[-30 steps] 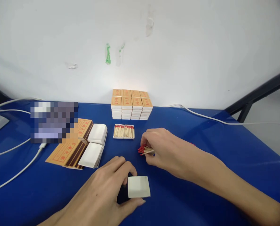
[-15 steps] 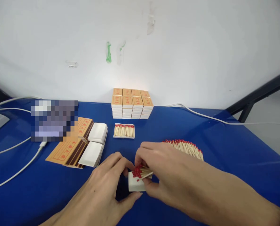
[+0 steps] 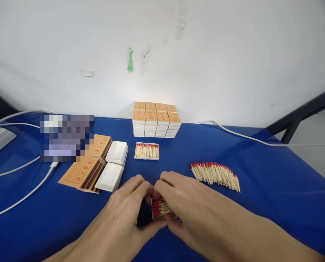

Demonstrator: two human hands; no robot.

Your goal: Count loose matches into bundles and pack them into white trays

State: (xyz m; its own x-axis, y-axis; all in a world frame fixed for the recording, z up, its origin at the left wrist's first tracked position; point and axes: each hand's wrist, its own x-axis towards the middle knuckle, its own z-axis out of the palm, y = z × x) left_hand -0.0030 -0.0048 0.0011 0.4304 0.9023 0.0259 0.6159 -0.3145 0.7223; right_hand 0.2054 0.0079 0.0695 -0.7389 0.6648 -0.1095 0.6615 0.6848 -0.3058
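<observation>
Close to the front edge of the worktop (image 3: 246,218), the left hand (image 3: 121,218) curls its fingers (image 3: 139,186) round the left end of a small tray (image 3: 154,215), while the right hand (image 3: 186,203) comes in from the right, its fingers (image 3: 169,182) pressed together and pinching a bundle of red-tipped matches (image 3: 159,208) lying in that tray between both hands. Farther back, a loose row of matches (image 3: 215,173) lies to the right, well apart from the hands, and stacks of white trays (image 3: 112,169) lie to the left beside orange sleeves (image 3: 82,174). Beyond are two filled trays (image 3: 147,151) and, at the back edge, a block of stacked matchboxes (image 3: 157,120).
</observation>
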